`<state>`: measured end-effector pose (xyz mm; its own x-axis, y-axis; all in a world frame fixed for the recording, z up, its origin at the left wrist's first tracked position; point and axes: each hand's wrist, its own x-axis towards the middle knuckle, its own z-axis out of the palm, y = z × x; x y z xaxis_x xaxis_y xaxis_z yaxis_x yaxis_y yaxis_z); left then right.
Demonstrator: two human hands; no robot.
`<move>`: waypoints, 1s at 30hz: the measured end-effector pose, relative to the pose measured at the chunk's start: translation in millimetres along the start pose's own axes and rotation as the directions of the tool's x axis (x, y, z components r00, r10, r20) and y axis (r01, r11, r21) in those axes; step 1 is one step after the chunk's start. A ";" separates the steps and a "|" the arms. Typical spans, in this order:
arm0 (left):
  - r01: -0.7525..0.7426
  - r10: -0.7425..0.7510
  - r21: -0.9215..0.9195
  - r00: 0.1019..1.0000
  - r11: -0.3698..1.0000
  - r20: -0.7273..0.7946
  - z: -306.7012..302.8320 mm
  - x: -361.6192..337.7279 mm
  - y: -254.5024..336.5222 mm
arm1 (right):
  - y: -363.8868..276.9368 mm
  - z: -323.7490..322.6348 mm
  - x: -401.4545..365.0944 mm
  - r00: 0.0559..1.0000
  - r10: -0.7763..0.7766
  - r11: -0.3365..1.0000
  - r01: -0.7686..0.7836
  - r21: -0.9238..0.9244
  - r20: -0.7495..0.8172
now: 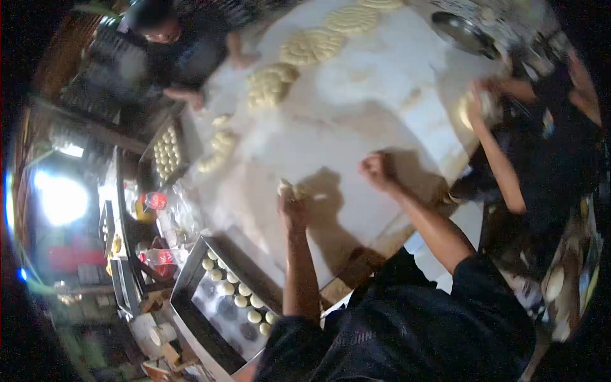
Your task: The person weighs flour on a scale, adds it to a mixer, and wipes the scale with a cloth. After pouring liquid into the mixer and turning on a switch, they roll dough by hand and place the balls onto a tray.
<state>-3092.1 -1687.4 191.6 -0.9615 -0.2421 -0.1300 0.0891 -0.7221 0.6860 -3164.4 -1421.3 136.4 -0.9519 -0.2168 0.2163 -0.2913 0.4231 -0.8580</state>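
Over the floured table (254, 210), my left hand (292, 209) is closed around a pale piece of dough (284, 184), part of which pokes out above the fingers. My right hand (377, 172) is curled above the table farther right; whether anything is inside it is hidden. A deep metal tray (191, 280) lies to the left of my left forearm, with several round dough balls (242, 290) in rows along its right side. Loose dough pieces (219, 151) lie at the table's left edge.
Coiled dough piles (313, 44) run along the far side. A second tray (177, 167) of dough balls and bottles (154, 201) are at the left. One person (191, 57) stands at the far left; another person (547, 140) handles dough at the right, near a pan (461, 33).
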 end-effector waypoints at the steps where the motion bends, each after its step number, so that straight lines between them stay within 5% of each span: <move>1: -0.139 0.138 0.289 0.990 0.947 0.027 -32.2 -21.1 -23.6 | -30.3 20.5 -20.3 0.988 0.037 0.999 -0.035 -0.014 0.147; 3: -0.246 0.221 0.532 0.969 0.810 0.110 -59.7 -63.9 -37.3 | -92.2 61.3 -61.0 0.896 0.107 0.994 -0.085 -0.070 0.431; 5: 0.209 -0.084 0.502 0.962 0.839 -0.261 -37.9 -109.4 -8.7 | -117.2 135.3 -109.9 0.984 0.163 0.897 -0.175 0.407 0.065; 6: 0.178 -0.100 0.458 0.977 0.871 -0.191 -56.3 -108.5 -12.1 | -119.3 157.3 -117.2 0.942 0.252 0.890 -0.136 0.435 -0.221; 7: 0.002 0.043 0.692 0.998 0.721 -0.048 -49.0 -123.3 5.9 | -127.5 155.3 -116.5 0.926 0.277 0.898 -0.155 0.411 -0.256; 8: -0.266 0.124 0.716 0.961 0.645 0.245 -69.9 -120.1 7.0 | -137.2 143.5 -113.6 0.911 0.357 0.894 -0.269 0.359 -0.205; 10: -0.297 0.225 0.543 0.954 0.785 0.198 -51.6 -140.9 18.0 | -152.4 107.5 -106.8 0.854 0.500 0.848 -0.449 0.280 -0.145; 11: -0.455 0.370 0.653 0.887 0.605 0.275 -47.5 -148.9 22.7 | -153.0 90.7 -103.6 0.822 0.553 0.821 -0.512 0.251 -0.134; 13: -0.373 0.326 0.651 0.924 0.661 0.198 -47.2 -165.9 20.0 | -143.7 57.6 -90.4 0.753 0.588 0.789 -0.453 0.415 -0.296; 14: -0.298 0.305 0.659 0.946 0.690 0.109 -51.0 -171.3 21.1 | -145.5 35.7 -92.6 0.780 0.449 0.869 -0.266 0.418 -0.436; 16: -0.226 0.289 0.667 0.957 0.710 0.017 -89.0 -171.9 18.7 | -112.4 2.7 -91.0 0.832 0.273 0.949 -0.150 0.278 -0.483; 17: -0.306 0.180 0.907 0.948 0.289 0.262 -123.3 -167.1 9.1 | -87.0 -8.9 -95.0 0.915 0.145 0.989 -0.131 0.062 -0.376; 18: -0.400 -0.029 0.896 0.915 -0.193 0.402 -156.3 -156.2 0.7 | -62.7 -20.8 -98.9 0.974 0.026 0.987 -0.061 -0.149 -0.226; 19: -0.376 0.001 0.902 0.923 -0.211 0.385 -152.9 -146.5 6.5 | -47.7 -36.1 -102.8 0.972 -0.220 0.907 0.172 -0.384 -0.086; 20: -0.382 0.117 0.731 0.840 -0.565 0.529 -141.1 -139.5 12.7 | -40.0 -50.1 -96.4 0.898 -0.428 0.723 0.409 -0.557 0.104; 21: -0.263 0.147 0.472 0.729 -0.841 0.669 -129.1 -134.2 17.0 | -31.8 -54.6 -80.2 0.883 -0.450 0.722 0.447 -0.528 0.133; 22: -0.217 0.172 0.482 0.748 -0.849 0.641 -112.5 -124.0 18.4 | -33.3 -60.2 -62.3 0.908 -0.385 0.742 0.412 -0.528 0.168; 24: -0.123 0.314 0.838 0.890 -0.532 0.330 -59.8 -86.0 17.9 | -42.9 -53.0 -19.1 0.911 -0.339 0.761 0.412 -0.502 0.234; 26: -0.050 0.284 0.959 0.950 -0.280 0.132 -3.0 -57.1 11.7 | -64.2 -20.1 8.4 0.956 -0.280 0.866 0.291 -0.407 0.088; 29: -0.187 0.325 0.968 0.916 -0.169 0.233 -12.7 -68.8 -47.3 | -82.1 18.6 -14.6 0.903 -0.397 0.868 0.428 -0.253 0.167; 30: -0.231 0.255 0.951 0.925 -0.207 0.280 -28.6 -88.3 -54.2 | -85.7 10.6 -28.4 0.838 -0.452 0.831 0.521 -0.197 0.306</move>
<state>-3004.6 -1645.4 145.4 -0.9399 -0.2268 0.2554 -0.0437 0.8214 0.5687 -3111.4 -1460.8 198.9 -0.6368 -0.6422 0.4267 -0.7562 0.4122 -0.5081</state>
